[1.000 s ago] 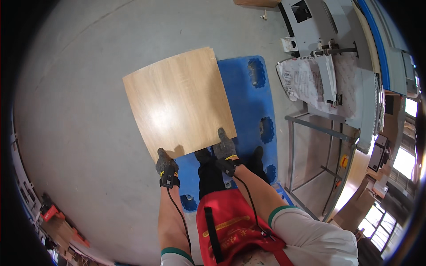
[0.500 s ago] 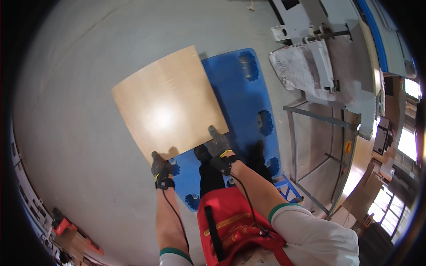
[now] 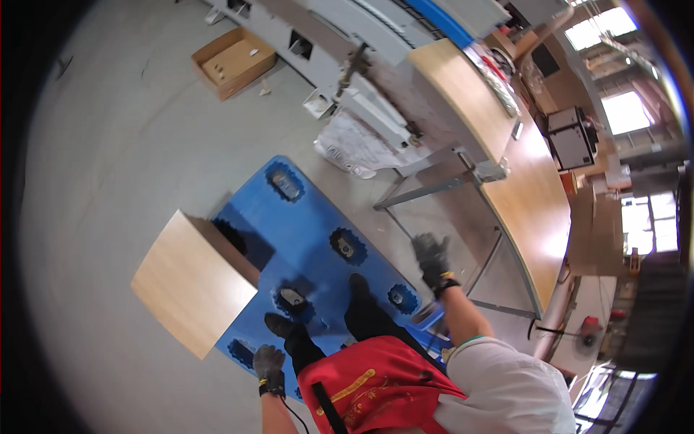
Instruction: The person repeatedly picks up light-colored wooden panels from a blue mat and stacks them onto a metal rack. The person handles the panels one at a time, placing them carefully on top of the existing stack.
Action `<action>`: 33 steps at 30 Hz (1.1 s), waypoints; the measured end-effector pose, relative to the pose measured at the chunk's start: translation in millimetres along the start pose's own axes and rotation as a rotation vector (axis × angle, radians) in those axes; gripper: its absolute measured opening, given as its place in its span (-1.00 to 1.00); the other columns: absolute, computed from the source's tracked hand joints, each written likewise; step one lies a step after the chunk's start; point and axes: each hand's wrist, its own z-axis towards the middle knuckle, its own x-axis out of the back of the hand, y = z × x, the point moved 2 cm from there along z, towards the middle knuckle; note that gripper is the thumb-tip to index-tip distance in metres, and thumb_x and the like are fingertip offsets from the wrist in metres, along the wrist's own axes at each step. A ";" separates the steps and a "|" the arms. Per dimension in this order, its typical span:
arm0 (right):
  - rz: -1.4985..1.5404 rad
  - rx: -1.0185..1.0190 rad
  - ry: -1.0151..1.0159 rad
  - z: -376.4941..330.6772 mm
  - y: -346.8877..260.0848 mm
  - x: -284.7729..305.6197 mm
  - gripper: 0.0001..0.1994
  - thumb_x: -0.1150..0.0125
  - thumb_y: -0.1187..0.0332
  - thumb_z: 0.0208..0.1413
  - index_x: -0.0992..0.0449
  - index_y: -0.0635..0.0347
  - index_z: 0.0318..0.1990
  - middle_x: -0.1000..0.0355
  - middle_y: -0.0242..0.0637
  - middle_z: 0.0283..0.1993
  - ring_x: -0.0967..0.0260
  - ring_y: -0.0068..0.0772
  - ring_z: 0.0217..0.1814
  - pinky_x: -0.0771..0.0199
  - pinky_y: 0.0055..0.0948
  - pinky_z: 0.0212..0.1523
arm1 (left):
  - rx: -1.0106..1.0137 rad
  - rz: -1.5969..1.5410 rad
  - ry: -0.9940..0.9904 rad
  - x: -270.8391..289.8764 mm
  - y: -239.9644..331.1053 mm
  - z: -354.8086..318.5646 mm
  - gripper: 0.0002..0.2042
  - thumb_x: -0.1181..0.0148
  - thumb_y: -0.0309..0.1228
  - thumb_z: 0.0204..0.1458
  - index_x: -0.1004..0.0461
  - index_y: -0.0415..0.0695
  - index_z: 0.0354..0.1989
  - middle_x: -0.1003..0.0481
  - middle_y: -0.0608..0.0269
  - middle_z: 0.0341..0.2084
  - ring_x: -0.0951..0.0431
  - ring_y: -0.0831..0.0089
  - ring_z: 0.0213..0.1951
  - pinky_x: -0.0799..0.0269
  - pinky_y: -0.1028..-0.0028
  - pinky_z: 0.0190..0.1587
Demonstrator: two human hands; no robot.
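Note:
A stack of light wood panels sits at the left, partly over the blue pallet; its brown side faces the pallet. My left hand, in a dark glove, is just below the stack's near corner, apart from it, with fingers loosely extended and nothing held. My right hand, also gloved, reaches out to the right with its fingers apart, nearest the metal-framed worktable. On that table lie a wood panel and, nearer me, a wider wooden surface. Both hands look free of any object.
My feet are on the pallet, among its dark-edged holes. A machine stands at the far side, with a crumpled white sack hanging from it. A cardboard box rests on the floor. The table's metal leg frame stands right of the pallet.
Both hands have let go of the panel, which now lies on the stack at the left. My right hand has swung right toward the table, and my view has turned right.

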 end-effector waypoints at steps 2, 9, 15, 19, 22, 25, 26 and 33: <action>-0.250 0.196 0.068 -10.2 -49.1 -74.6 -0.24 0.00 -0.23 0.11 -0.21 0.28 0.23 -0.21 -0.10 0.27 -0.13 -0.02 0.33 -0.05 -0.03 0.39 | -0.059 0.297 -0.080 -76.2 10.7 19.5 -0.77 0.12 -0.30 0.14 -0.32 -0.09 -0.09 -0.40 0.04 -0.14 -0.47 0.13 -0.09 -0.44 0.12 -0.02; -0.376 0.280 -0.235 5.7 -183.9 -207.9 -0.35 -0.15 -0.10 0.11 -0.32 0.34 0.10 -0.34 0.04 0.15 -0.38 -0.03 0.10 -0.48 -0.15 0.09 | 0.218 -0.247 -0.089 -407.5 89.6 121.8 -0.65 -0.07 -0.35 0.15 -0.26 -0.17 0.08 -0.41 0.01 -0.03 -0.47 0.19 -0.05 -0.45 0.22 0.03; -0.652 0.042 -0.109 -20.7 -130.1 -171.6 -0.65 -0.17 0.16 0.19 -0.42 0.28 -0.06 -0.49 -0.20 -0.19 -0.48 -0.25 -0.17 -0.57 -0.36 -0.22 | -0.024 -0.094 -0.698 -616.1 117.9 155.7 -0.67 -0.07 -0.20 0.19 -0.40 -0.12 0.04 -0.48 0.27 -0.11 -0.50 0.44 -0.15 -0.44 0.44 -0.04; -0.604 -0.070 -0.130 -82.2 -91.3 -134.6 -0.47 -0.02 -0.09 0.18 -0.40 0.22 0.03 -0.49 -0.25 -0.10 -0.43 -0.30 -0.09 -0.41 -0.37 -0.03 | -0.012 0.225 -0.499 -663.5 173.9 94.7 -0.62 -0.27 -0.19 0.02 -0.50 -0.23 -0.11 -0.52 0.31 -0.41 -0.44 0.56 -0.40 -0.39 0.49 -0.33; -0.480 -0.017 -0.120 -105.5 -94.7 -112.1 -0.32 0.11 -0.25 0.16 -0.32 0.16 0.17 -0.39 -0.24 0.11 -0.28 -0.26 0.16 -0.19 -0.26 0.23 | -0.051 0.417 -0.370 -617.3 173.4 84.3 -0.60 -0.27 -0.17 0.00 -0.51 -0.26 -0.13 -0.53 0.29 -0.40 -0.45 0.54 -0.37 -0.39 0.47 -0.32; -0.369 0.255 0.003 -118.4 -96.4 -115.6 -0.34 0.08 -0.22 0.18 -0.31 0.10 0.22 -0.32 -0.22 0.23 -0.23 -0.26 0.26 -0.16 -0.15 0.28 | -0.018 0.218 -0.226 -535.5 154.3 75.8 -0.70 -0.27 -0.30 -0.01 -0.53 -0.27 -0.20 -0.54 0.33 -0.42 -0.45 0.55 -0.39 -0.37 0.47 -0.33; -0.421 0.224 -0.003 -114.2 -96.3 -96.5 -0.38 0.04 -0.18 0.18 -0.33 0.09 0.21 -0.33 -0.23 0.21 -0.24 -0.27 0.25 -0.19 -0.16 0.27 | 0.031 0.189 -0.151 -507.9 160.0 64.1 -0.70 -0.27 -0.29 0.00 -0.54 -0.26 -0.19 -0.54 0.33 -0.40 -0.45 0.58 -0.37 -0.34 0.49 -0.33; -0.378 -0.286 0.063 -121.0 70.7 14.2 -0.55 -0.12 0.12 0.20 -0.34 0.16 0.15 -0.30 -0.24 0.22 -0.22 -0.27 0.26 -0.24 -0.26 0.26 | 0.069 -0.739 0.424 -286.7 101.1 -17.1 -0.78 -0.20 -0.41 0.06 -0.46 -0.22 -0.14 -0.53 0.16 -0.22 -0.57 0.32 -0.22 -0.60 0.36 -0.20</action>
